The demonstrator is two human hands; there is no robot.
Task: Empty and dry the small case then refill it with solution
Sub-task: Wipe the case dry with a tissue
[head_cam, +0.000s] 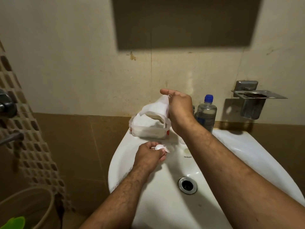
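My left hand [149, 154] holds the small white case [159, 147] over the left rim of the white sink [247, 151], fingers curled round it. My right hand [179, 106] is raised above a tissue pack [148, 128] on the back of the sink and pinches a white tissue [156, 108] that is lifted partly out of the pack. A clear solution bottle [206, 113] with a blue cap stands upright just right of my right hand, against the wall.
The sink drain [187, 185] lies between my forearms. A steel holder [254, 100] is fixed to the wall at the right. Taps [8, 104] stick out of the tiled wall at the left, with a bucket [28, 207] below them.
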